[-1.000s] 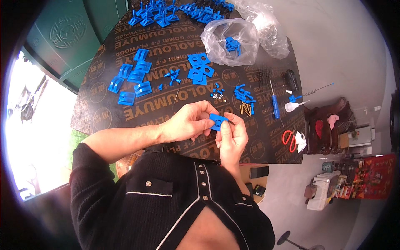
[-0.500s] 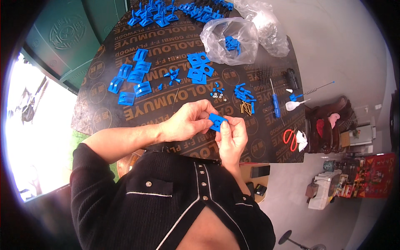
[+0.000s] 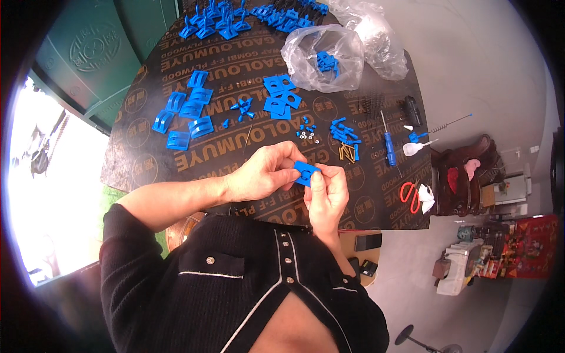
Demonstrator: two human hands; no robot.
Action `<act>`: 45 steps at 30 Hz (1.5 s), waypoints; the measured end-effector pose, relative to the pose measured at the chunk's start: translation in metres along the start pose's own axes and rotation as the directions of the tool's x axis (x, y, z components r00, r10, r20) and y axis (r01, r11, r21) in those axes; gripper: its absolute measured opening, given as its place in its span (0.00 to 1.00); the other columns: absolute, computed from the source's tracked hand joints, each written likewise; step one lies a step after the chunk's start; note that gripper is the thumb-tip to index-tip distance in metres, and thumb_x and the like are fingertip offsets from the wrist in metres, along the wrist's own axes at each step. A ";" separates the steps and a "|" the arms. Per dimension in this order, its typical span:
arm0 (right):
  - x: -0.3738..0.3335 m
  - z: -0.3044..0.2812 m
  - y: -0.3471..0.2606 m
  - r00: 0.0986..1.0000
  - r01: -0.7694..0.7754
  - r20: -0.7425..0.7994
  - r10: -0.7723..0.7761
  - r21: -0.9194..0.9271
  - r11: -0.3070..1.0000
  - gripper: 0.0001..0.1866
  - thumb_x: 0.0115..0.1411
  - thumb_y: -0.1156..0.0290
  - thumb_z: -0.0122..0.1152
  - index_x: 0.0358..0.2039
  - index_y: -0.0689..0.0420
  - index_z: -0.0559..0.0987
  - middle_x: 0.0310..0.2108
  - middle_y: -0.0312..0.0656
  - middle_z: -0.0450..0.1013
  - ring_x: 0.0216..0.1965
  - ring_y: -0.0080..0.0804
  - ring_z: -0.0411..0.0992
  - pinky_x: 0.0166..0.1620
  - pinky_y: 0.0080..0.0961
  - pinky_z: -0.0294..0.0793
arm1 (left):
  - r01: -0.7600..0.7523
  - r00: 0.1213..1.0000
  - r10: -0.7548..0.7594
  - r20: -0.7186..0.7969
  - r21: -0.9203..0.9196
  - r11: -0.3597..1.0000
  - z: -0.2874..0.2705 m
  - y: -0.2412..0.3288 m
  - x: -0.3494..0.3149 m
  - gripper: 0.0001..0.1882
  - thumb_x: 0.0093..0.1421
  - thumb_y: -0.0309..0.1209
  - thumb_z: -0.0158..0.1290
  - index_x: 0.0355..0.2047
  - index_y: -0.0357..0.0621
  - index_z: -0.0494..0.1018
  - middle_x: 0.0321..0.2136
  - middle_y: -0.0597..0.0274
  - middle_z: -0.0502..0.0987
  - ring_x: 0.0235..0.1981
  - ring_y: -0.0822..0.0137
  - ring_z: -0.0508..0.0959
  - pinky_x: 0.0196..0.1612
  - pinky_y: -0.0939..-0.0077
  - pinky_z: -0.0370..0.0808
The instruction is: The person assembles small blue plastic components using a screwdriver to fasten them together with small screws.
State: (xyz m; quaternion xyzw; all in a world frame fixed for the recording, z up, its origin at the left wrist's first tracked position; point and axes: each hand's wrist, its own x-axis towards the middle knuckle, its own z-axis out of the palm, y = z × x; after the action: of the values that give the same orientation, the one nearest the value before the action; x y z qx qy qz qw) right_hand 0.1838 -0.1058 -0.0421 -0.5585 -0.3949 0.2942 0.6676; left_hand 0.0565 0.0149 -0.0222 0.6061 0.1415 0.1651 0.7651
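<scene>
Both hands pinch one small blue plastic plate (image 3: 305, 173) with an opening in its middle, held just above the near part of the dark table. My left hand (image 3: 266, 170) grips its left edge between thumb and fingers. On its right edge, the thumb of my right hand (image 3: 327, 189) presses from above while the fingers curl beneath. Beyond the hands lie flat blue square plates with round holes (image 3: 281, 97), small blue cone-shaped pieces (image 3: 243, 107), white nuts (image 3: 304, 135), blue pegs (image 3: 345, 130) and brass screws (image 3: 347, 153).
Blue curved-top plates (image 3: 192, 108) lie at the left. Finished-looking blue assemblies (image 3: 215, 20) stand at the far edge, beside an open plastic bag (image 3: 323, 59) of blue parts. A screwdriver (image 3: 389, 144), a white glue bottle (image 3: 414, 148) and red-handled scissors (image 3: 409, 196) lie at the right.
Almost nothing differs; both hands keep the same pinch on the blue plate, and the view has shifted very slightly.
</scene>
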 end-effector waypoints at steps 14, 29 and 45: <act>-0.002 0.002 -0.001 0.999 -0.045 0.024 0.043 0.125 0.991 0.10 0.65 0.74 0.52 0.45 0.62 0.69 0.22 0.33 0.67 0.19 0.12 0.61 0.20 0.09 0.58 | 0.045 0.998 -0.047 -0.037 -0.049 0.998 0.000 0.001 -0.001 0.06 0.67 0.29 0.44 0.40 0.39 0.67 0.18 0.66 0.71 0.14 0.82 0.65 0.16 0.88 0.62; -0.003 0.002 0.006 0.994 0.082 0.075 -0.083 0.018 0.996 0.12 0.65 0.74 0.51 0.47 0.65 0.69 0.31 0.34 0.69 0.22 0.13 0.62 0.24 0.12 0.62 | 0.063 0.997 -0.038 0.071 -0.399 0.915 -0.009 -0.007 0.006 0.10 0.66 0.30 0.44 0.43 0.36 0.66 0.20 0.56 0.72 0.13 0.73 0.66 0.15 0.82 0.66; -0.007 0.003 -0.001 0.993 0.108 0.024 -0.112 0.110 0.988 0.14 0.65 0.69 0.53 0.47 0.63 0.69 0.27 0.34 0.69 0.21 0.12 0.61 0.23 0.10 0.59 | 0.067 0.998 -0.066 0.012 -0.091 0.994 -0.001 0.004 -0.002 0.09 0.66 0.29 0.43 0.43 0.36 0.65 0.20 0.63 0.72 0.14 0.79 0.66 0.16 0.87 0.64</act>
State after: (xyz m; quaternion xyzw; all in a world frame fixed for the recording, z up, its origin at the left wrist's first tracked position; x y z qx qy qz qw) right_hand 0.1771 -0.1104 -0.0421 -0.4943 -0.4185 0.2862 0.7061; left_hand 0.0538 0.0158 -0.0184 0.5660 0.1507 0.1431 0.7978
